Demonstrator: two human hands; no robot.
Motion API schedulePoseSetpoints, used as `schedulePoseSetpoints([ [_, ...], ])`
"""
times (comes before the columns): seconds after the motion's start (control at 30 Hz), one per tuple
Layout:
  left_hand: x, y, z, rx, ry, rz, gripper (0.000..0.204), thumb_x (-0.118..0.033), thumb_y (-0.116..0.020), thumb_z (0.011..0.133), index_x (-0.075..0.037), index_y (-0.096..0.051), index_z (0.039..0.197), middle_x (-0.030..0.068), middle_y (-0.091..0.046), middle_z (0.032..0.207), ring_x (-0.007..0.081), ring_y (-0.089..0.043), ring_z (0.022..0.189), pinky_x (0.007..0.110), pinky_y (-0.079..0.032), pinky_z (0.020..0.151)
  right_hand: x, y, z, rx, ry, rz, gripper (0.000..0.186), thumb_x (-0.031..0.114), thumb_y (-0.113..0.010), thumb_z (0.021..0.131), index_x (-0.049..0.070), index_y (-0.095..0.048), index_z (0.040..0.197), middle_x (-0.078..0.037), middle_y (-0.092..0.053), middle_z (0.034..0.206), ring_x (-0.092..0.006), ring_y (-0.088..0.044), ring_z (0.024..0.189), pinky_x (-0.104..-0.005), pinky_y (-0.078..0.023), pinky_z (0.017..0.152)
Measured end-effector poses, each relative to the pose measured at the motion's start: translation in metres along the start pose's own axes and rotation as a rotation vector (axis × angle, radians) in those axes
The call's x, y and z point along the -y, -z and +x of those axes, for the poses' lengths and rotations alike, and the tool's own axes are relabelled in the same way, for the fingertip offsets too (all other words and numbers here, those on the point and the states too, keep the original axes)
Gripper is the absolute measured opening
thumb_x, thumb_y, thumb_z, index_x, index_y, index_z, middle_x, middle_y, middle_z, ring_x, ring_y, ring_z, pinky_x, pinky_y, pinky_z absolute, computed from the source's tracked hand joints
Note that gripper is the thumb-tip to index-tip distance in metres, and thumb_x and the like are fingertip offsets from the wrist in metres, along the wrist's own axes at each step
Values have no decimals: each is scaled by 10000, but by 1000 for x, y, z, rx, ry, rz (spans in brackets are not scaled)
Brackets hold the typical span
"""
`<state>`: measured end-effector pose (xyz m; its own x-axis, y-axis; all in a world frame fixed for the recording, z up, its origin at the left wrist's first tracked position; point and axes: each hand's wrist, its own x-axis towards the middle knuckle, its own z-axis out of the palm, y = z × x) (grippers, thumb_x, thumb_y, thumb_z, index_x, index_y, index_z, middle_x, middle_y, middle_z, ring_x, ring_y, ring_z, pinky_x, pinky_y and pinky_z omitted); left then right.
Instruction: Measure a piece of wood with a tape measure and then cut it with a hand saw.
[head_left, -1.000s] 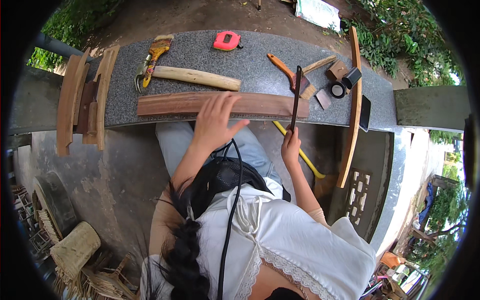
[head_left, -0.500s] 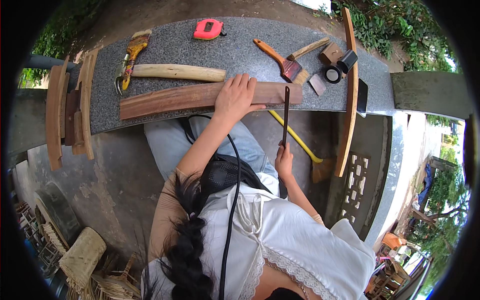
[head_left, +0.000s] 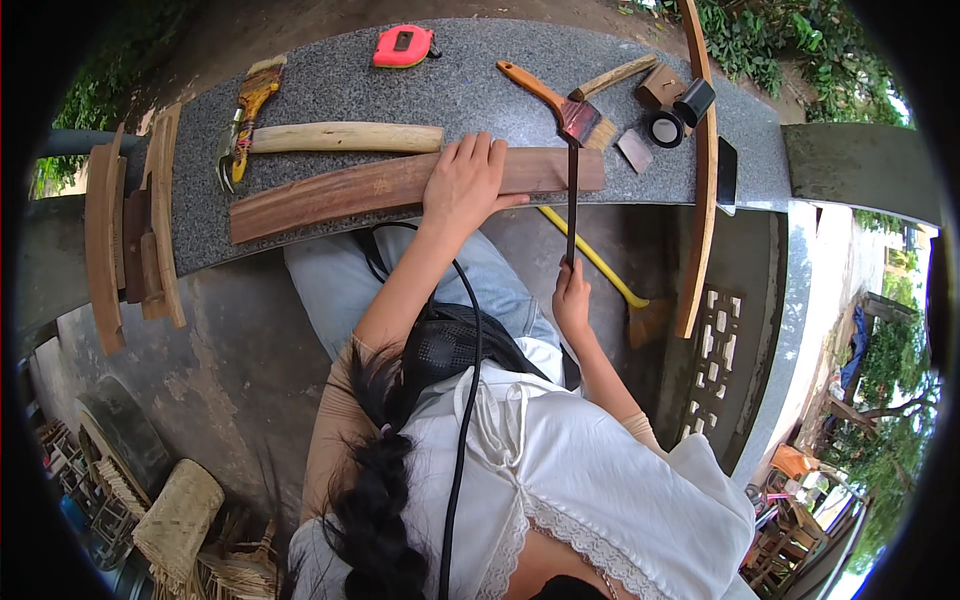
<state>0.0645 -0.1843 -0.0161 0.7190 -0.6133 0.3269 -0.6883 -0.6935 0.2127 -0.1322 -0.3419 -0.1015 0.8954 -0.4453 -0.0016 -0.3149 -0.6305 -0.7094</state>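
Observation:
A reddish-brown wooden board (head_left: 335,196) lies along the near edge of the stone table. My left hand (head_left: 464,182) holds it down near its middle, fingers over its far side and thumb stretched along the near edge. Below the table edge, my right hand (head_left: 571,295) is closed around the lower end of a long, thin, dark flat tool (head_left: 572,205). Whether this is a file or a narrow saw blade cannot be made out. The tool stretches away from me across the board's right end, its far tip near the bristles of an orange-handled paintbrush (head_left: 545,90).
Beyond the board lie a hammer (head_left: 345,137), a yellow paintbrush (head_left: 255,95) and a pink tape measure (head_left: 403,47). Small blocks and a black round container (head_left: 665,129) sit at right, beside a long wooden strip (head_left: 704,200) overhanging the edge. Several wooden pieces (head_left: 105,240) lean at left.
My right hand has pushed the dark tool slightly away from me, its tip now beyond the board's far edge. My left hand keeps its hold on the board. The whole view has shifted slightly.

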Motion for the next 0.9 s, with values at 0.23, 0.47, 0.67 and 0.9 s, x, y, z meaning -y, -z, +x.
schedulePoseSetpoints([
  [0.23, -1, -1, 1, -13, 16, -20, 593, -533, -658, 602, -52, -499, 910, 47, -477, 857, 191, -473, 861, 297, -390, 753, 25, 7, 16, 15, -82, -35, 119, 94, -408, 896, 25, -447, 984, -257, -531, 675, -435, -533, 638, -465, -367, 502],
  [0.47, 3, -1, 2, 3, 8, -4, 615, -541, -651, 610, -47, -498, 943, 56, -484, 864, 198, -473, 869, 305, -391, 765, 10, 3, 13, 36, -80, -19, 126, 101, -413, 896, 20, -448, 986, -250, -539, 675, -436, -532, 631, -464, -374, 505],
  [0.67, 0, 8, 3, 21, 24, -7, 617, -538, -650, 615, -44, -497, 953, 67, -483, 870, 209, -475, 864, 312, -393, 769, 37, 13, 12, 31, -128, -59, 133, 130, -411, 903, 24, -444, 976, -257, -530, 646, -449, -523, 637, -491, -360, 505],
  [0.9, 0, 8, -2, 20, 10, 23, 642, -559, -637, 615, -33, -498, 956, 69, -480, 868, 209, -469, 860, 312, -385, 762, 31, 13, 10, 12, -42, -47, 124, 128, -406, 903, 32, -444, 970, -266, -521, 639, -455, -517, 633, -508, -341, 504],
])
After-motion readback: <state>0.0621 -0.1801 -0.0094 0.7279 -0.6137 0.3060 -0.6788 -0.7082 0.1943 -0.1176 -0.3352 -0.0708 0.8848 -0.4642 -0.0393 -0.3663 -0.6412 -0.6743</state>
